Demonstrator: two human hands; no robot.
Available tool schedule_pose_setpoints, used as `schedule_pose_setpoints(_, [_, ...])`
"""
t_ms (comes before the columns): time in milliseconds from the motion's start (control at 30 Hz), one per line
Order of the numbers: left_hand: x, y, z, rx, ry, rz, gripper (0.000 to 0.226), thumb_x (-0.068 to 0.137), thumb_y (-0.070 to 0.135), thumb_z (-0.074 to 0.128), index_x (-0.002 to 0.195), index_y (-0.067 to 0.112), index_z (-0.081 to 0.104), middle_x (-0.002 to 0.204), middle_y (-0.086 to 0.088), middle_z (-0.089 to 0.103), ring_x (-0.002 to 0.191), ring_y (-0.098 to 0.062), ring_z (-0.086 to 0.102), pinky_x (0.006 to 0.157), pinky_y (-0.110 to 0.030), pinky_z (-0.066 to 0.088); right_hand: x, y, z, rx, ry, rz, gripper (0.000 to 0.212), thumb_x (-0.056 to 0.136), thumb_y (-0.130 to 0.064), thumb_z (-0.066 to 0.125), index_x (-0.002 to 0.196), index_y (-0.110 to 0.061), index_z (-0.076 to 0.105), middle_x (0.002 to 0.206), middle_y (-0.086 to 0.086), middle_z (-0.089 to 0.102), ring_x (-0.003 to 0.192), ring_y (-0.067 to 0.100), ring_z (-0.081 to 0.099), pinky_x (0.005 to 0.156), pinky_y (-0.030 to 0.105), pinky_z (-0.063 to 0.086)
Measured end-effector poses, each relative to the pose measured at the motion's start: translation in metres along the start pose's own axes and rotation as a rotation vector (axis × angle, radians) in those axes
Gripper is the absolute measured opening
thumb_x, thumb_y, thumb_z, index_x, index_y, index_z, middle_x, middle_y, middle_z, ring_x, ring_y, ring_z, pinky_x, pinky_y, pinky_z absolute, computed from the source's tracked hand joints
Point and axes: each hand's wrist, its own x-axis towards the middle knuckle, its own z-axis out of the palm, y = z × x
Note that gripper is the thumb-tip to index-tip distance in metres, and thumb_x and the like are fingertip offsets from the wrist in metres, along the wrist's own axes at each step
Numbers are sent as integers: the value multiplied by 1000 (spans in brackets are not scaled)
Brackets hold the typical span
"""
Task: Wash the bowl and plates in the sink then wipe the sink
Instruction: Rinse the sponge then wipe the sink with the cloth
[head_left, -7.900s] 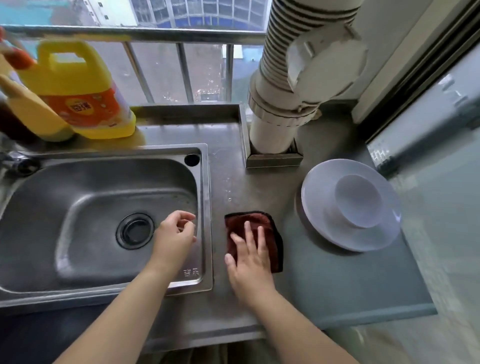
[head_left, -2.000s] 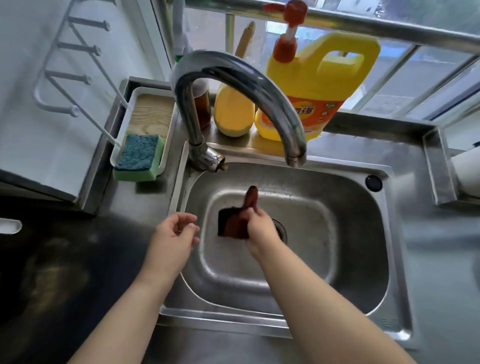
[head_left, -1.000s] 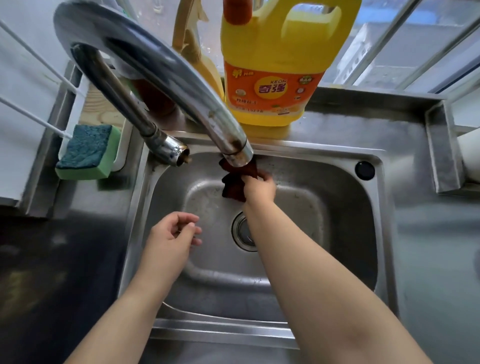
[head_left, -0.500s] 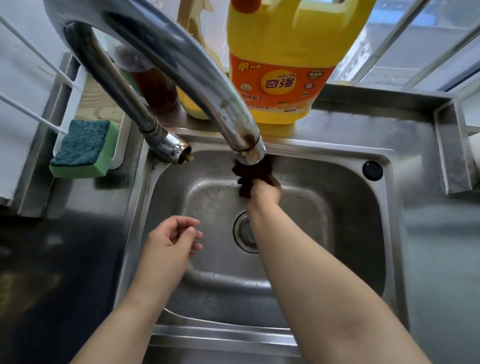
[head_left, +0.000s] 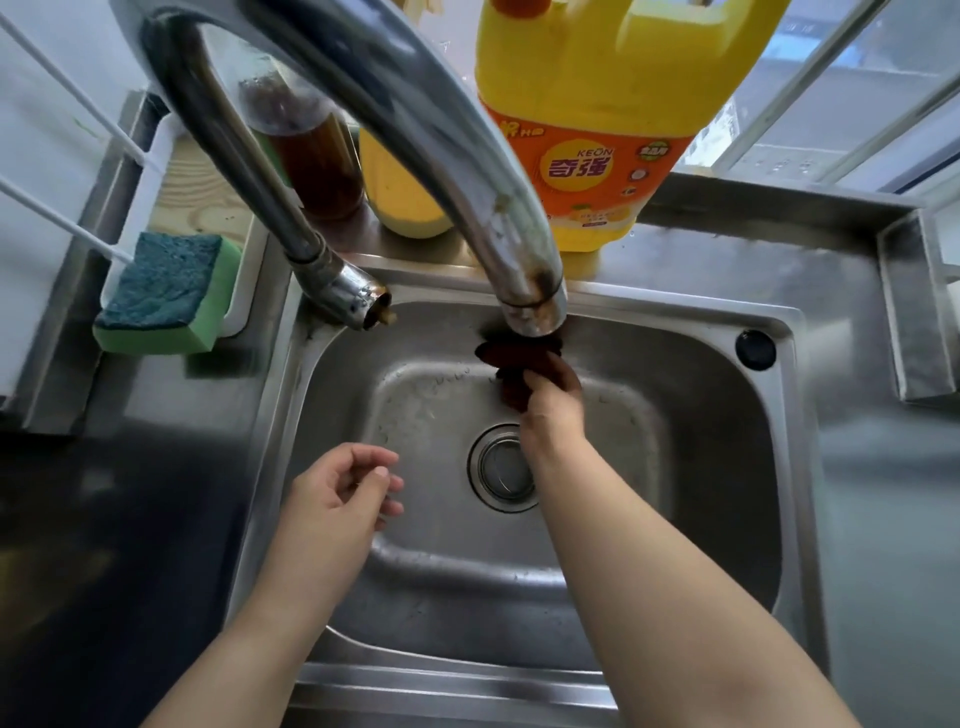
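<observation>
The steel sink (head_left: 675, 467) fills the middle of the view, with its round drain (head_left: 503, 475) at the centre. My right hand (head_left: 553, 410) reaches to the sink's far wall and grips a dark red cloth (head_left: 514, 358) against it, just under the tap spout (head_left: 530, 306). The spout hides the cloth's top. My left hand (head_left: 337, 499) hovers over the sink's left edge, fingers loosely curled, holding nothing. No bowl or plate is in view.
A big yellow detergent jug (head_left: 597, 130) stands behind the sink, beside a brown bottle (head_left: 311, 156) and a smaller yellow bottle (head_left: 400, 197). A blue-green sponge (head_left: 161, 291) lies in a tray at the left. An overflow hole (head_left: 755, 349) sits at the sink's far right.
My right hand took the cloth off the counter into the sink and has carried it up the far wall under the spout. My left hand has stayed by the sink's left edge.
</observation>
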Motion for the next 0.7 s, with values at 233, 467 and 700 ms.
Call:
schedule_pose_setpoints(233, [-3, 4, -5, -8, 17, 11, 20, 93, 1, 52, 88, 14, 66, 73, 2, 70, 63, -11, 65, 70, -32, 54, -22, 26, 70, -34, -101, 223, 27, 90, 8, 50, 107, -11, 54, 70, 13, 61, 45, 18, 51, 39, 22, 41])
schedule_pose_setpoints(467, [-3, 1, 1, -26, 2, 11, 23, 92, -4, 51, 85, 13, 65, 68, 2, 69, 58, -10, 63, 65, -32, 50, 3, -5, 2, -1, -16, 100, 23, 78, -4, 50, 74, 5, 72, 75, 24, 70, 45, 18, 40, 39, 20, 23])
schedule_pose_setpoints(700, [-3, -4, 7, -71, -6, 2, 24, 92, -6, 51, 84, 12, 65, 67, 1, 69, 56, -10, 62, 60, -33, 46, 12, -54, -58, 249, 383, 11, 45, 87, 3, 50, 44, -7, 56, 46, 7, 57, 41, 18, 45, 48, 25, 34])
